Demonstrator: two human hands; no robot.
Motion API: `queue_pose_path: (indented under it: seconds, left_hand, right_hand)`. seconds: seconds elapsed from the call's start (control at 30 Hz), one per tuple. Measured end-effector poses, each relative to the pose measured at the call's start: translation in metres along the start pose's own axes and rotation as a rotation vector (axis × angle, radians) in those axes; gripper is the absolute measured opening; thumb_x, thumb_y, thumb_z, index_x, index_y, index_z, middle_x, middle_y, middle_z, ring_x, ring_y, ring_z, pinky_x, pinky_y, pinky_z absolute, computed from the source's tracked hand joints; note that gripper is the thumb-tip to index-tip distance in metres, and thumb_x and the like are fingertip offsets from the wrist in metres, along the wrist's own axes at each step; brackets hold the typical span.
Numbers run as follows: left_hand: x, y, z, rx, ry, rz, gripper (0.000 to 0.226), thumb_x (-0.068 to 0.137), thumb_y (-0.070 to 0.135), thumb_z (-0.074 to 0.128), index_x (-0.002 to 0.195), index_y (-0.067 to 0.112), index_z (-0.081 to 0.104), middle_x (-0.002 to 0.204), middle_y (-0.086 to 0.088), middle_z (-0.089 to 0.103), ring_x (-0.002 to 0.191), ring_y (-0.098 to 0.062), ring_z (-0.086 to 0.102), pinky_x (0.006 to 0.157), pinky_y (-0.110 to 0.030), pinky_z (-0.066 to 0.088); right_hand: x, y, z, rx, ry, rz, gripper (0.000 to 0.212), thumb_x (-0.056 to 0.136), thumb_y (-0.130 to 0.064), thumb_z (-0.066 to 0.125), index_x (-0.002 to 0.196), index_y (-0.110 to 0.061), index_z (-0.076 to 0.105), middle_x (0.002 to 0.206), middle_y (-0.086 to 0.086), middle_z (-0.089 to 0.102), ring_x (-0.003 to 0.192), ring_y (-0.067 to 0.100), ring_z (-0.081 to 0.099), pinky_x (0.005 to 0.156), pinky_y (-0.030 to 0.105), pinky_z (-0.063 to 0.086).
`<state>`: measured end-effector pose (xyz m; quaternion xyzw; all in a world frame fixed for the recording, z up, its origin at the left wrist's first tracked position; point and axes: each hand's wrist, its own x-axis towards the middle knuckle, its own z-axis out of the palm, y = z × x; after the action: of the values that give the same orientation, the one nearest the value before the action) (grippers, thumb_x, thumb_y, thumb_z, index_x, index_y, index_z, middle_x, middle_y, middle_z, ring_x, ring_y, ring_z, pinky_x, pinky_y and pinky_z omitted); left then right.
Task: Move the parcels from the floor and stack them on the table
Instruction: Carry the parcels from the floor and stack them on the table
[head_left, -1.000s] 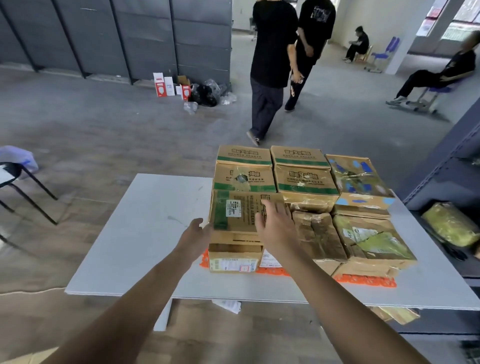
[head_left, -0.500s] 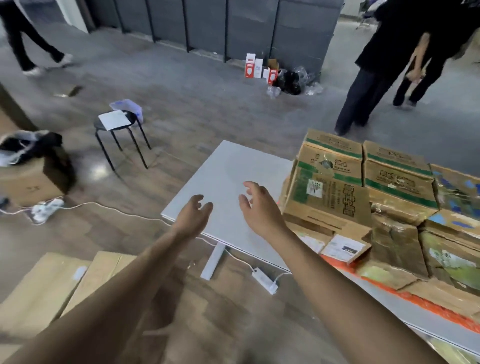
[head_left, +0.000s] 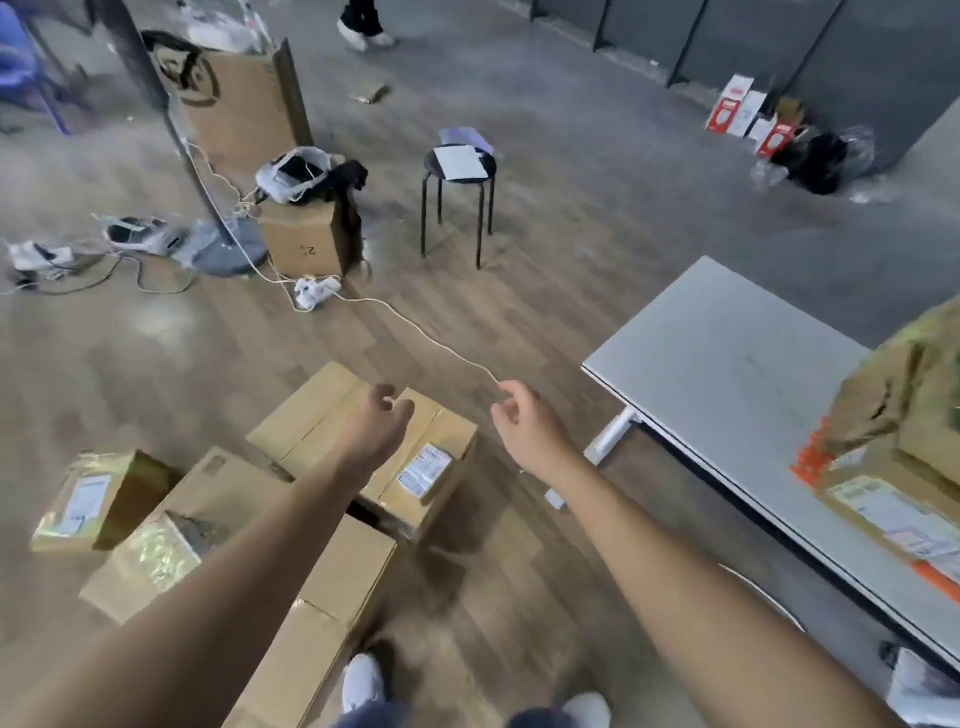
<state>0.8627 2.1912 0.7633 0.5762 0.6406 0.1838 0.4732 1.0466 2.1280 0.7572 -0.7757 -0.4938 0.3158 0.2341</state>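
Our left hand (head_left: 376, 423) and right hand (head_left: 519, 421) hang empty, loosely curled, over a box (head_left: 311, 410). Carrying it, we could trip on the cord (head_left: 415, 330) near the table (head_left: 727, 364).

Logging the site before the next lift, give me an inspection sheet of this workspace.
Surface: white table, near part bare, stacked parcels at its right end.
Job's things: floor parcels, several cardboard boxes plus a foil-wrapped parcel, by the person's feet.
Clutter: black stool with paper; box topped with bags.
Grippers: left hand and right hand empty, fingers loosely curled.
Cables: white cable across the floor towards the table.
Surroundings: grey partitions at the far side.
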Motion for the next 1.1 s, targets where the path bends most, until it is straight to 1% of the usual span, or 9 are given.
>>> queue_pose_path:
  seconds: [0.1,0.17,0.27,0.43,0.57,0.77,0.87,1.03,1.1]
  left_hand:
    - [0.01,-0.041,-0.04,-0.021,0.013,-0.064,0.049,0.092,0.029,0.048,0.139,0.016,0.042,0.134,-0.007,0.054,0.105,-0.02,0.053,0.09,-0.032,0.041]
    - [0.017,-0.064,-0.058,-0.051,0.006,-0.107,0.049,0.093,0.029,0.047,0.14,0.017,0.041,0.136,-0.007,0.053,0.107,-0.021,0.053,0.089,-0.031,0.041]
    - [0.024,-0.093,-0.074,-0.082,-0.006,-0.167,0.048,0.094,0.027,0.047,0.14,0.015,0.039,0.128,-0.006,0.055,0.097,-0.018,0.053,0.077,-0.028,0.04]
    - [0.042,-0.142,-0.073,-0.102,-0.005,-0.251,0.046,0.095,0.025,0.046,0.139,0.012,0.041,0.105,0.003,0.058,0.095,-0.017,0.051,0.077,-0.027,0.038]
    - [0.059,-0.187,-0.061,-0.109,-0.007,-0.351,0.051,0.094,0.03,0.048,0.142,0.015,0.038,0.134,-0.006,0.053,0.116,-0.022,0.051,0.087,-0.029,0.04]
    - [0.103,-0.249,-0.02,-0.077,-0.044,-0.455,0.049,0.092,0.035,0.048,0.139,0.024,0.04,0.139,-0.004,0.049,0.122,-0.022,0.049,0.097,-0.032,0.041]
    - [0.136,-0.271,0.019,-0.097,-0.097,-0.475,0.049,0.095,0.032,0.046,0.142,0.025,0.036,0.139,0.0,0.046,0.115,-0.017,0.047,0.091,-0.028,0.037]
    - [0.199,-0.306,0.101,-0.155,-0.178,-0.482,0.05,0.093,0.021,0.05,0.141,0.017,0.036,0.104,0.01,0.052,0.098,-0.015,0.049,0.085,-0.026,0.038]
    - [0.224,-0.32,0.128,-0.142,-0.211,-0.49,0.051,0.092,0.02,0.051,0.141,0.016,0.037,0.119,0.003,0.055,0.103,-0.019,0.052,0.085,-0.026,0.041]
  right_hand:
    - [0.005,-0.028,0.048,-0.056,-0.078,0.007,0.04,0.098,-0.028,0.047,0.137,-0.017,0.046,0.132,0.008,0.054,0.119,0.025,0.053,0.097,0.033,0.041]
    - [0.012,-0.034,0.076,-0.089,-0.12,0.037,0.043,0.093,-0.038,0.044,0.134,-0.026,0.044,0.13,0.006,0.055,0.118,0.028,0.054,0.1,0.042,0.043]
    - [0.023,-0.038,0.109,-0.159,-0.178,0.072,0.039,0.088,-0.047,0.038,0.126,-0.036,0.039,0.128,0.004,0.055,0.113,0.029,0.055,0.097,0.051,0.044]
    - [0.048,-0.044,0.157,-0.206,-0.254,0.047,0.038,0.099,-0.027,0.044,0.137,-0.017,0.044,0.135,0.008,0.05,0.116,0.027,0.052,0.085,0.03,0.039]
    - [0.079,-0.031,0.2,-0.241,-0.299,0.023,0.041,0.099,-0.025,0.043,0.14,-0.019,0.043,0.139,0.006,0.048,0.121,0.025,0.049,0.091,0.032,0.041]
    - [0.137,0.026,0.253,-0.313,-0.344,0.07,0.039,0.1,-0.025,0.045,0.138,-0.015,0.045,0.14,0.009,0.047,0.124,0.028,0.047,0.094,0.033,0.039]
    - [0.174,0.071,0.279,-0.339,-0.351,0.111,0.042,0.1,-0.027,0.043,0.141,-0.018,0.042,0.143,0.008,0.043,0.124,0.028,0.047,0.093,0.033,0.039]
    - [0.234,0.152,0.32,-0.349,-0.337,0.136,0.045,0.098,-0.029,0.046,0.141,-0.018,0.041,0.14,0.012,0.042,0.122,0.03,0.048,0.101,0.039,0.041]
    - [0.251,0.182,0.333,-0.36,-0.313,0.136,0.046,0.097,-0.03,0.047,0.141,-0.017,0.04,0.137,0.013,0.042,0.121,0.033,0.048,0.102,0.043,0.041]
